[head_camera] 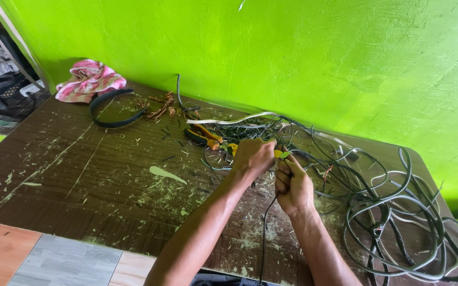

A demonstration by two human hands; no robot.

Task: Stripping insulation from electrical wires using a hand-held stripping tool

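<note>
Now both hands meet mid-table: left hand [253,157] curls shut around a yellow-handled tool [280,154], right hand [293,186] fists a thin black wire [265,228], cable tangle [393,222] just beside.

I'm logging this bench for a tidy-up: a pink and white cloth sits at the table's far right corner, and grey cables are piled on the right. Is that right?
Not quite. In the head view, the pink and white cloth sits at the table's far left corner, not the far right. The grey cables are indeed piled on the right.
</note>
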